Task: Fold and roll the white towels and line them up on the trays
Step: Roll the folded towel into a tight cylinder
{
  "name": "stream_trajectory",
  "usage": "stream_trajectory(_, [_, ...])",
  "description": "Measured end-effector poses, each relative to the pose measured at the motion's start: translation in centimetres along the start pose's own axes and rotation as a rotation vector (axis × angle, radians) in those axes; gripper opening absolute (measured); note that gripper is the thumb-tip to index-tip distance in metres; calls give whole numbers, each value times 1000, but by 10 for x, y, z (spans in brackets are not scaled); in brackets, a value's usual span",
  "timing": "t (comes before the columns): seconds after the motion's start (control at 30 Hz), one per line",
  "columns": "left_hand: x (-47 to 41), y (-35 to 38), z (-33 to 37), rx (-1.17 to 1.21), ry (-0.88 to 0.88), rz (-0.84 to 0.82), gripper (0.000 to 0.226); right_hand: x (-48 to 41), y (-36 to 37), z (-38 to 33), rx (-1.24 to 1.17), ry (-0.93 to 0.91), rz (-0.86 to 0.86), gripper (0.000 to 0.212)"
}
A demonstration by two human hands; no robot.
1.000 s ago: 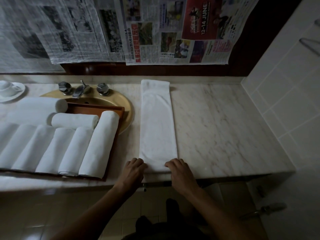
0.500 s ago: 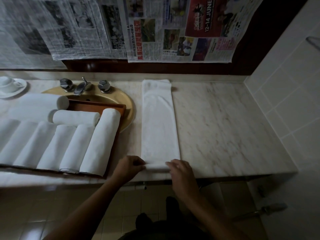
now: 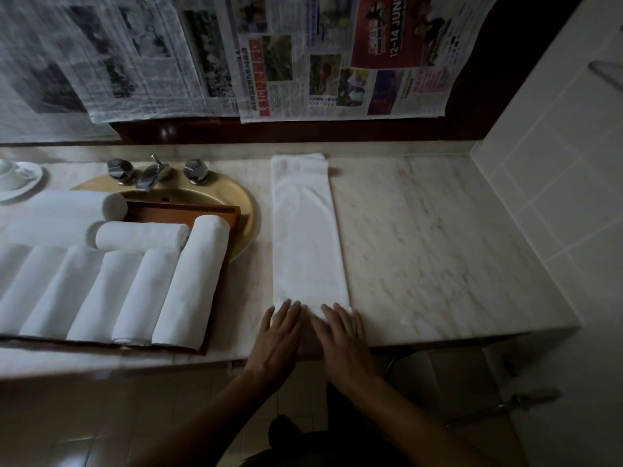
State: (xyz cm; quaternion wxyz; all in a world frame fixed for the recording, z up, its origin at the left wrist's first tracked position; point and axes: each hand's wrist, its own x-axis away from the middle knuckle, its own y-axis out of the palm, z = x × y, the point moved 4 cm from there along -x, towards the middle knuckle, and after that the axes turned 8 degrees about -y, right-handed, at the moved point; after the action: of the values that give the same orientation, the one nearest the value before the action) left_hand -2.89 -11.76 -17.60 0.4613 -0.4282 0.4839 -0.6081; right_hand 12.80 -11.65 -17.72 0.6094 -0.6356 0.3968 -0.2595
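Change: half a second ago both hands curled round the near end of the long, flat-folded white terry towel (image 3: 308, 237); now the left hand (image 3: 279, 335) and right hand (image 3: 344, 338) lie flat on that end.
Fingers: the fingers (image 3: 293, 308) are straight and slightly spread, pressing the cloth and gripping nothing; whether a roll has begun beneath the palms cannot be told.
Towel position: a narrow strip running from the worktop's near edge to its far edge, just right of the round yellow sink basin (image 3: 241, 200).
Edges and room: the pale veined marble worktop (image 3: 438, 247) lies bare to the right of the strip as far as the white tiled wall (image 3: 556, 163); on the left, the strip and the brown wooden tray (image 3: 188, 212) sit near each other, apart.
Tray: rolled white towels (image 3: 188, 284) lie side by side, touching, one shorter roll crosswise behind them.
Materials: soft, matt towelling; polished stone; a faceted chrome tap set (image 3: 151, 175); crinkled newspaper sheets (image 3: 303, 62) hanging on the far wall.
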Motion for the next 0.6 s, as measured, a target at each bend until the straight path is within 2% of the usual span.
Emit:
stream_trajectory(0.07, [-5, 1, -13, 6, 1, -51, 109, -6, 0, 7, 6, -32, -41, 53])
stream_trajectory(0.13, [-5, -6, -20, 16, 13, -48, 112, -11, -3, 15, -36, -48, -92, 56])
stream_trajectory(0.2, [2, -14, -23, 10, 46, -1, 100, -13, -12, 15, -65, -60, -90, 44])
stream_trajectory(0.3, [15, -14, -29, 84, 84, 0, 75, -5, -20, 13, -91, -128, -56, 42])
stream_trajectory(0.4, [24, -7, -34, 222, 89, -52, 35, 11, -18, 16, -195, -142, -83, 62])
stream_trajectory(0.43, [26, -7, -36, 256, 78, -55, 32, 14, -17, 19, -230, -127, -95, 61])
stream_trajectory(0.53, [25, -11, -41, 375, 4, -77, 33, 11, -18, 27, -366, -31, -151, 38])
stream_trajectory(0.6, [18, -15, -44, 465, -57, -123, 30, 4, -21, 31, -448, 19, -191, 35])
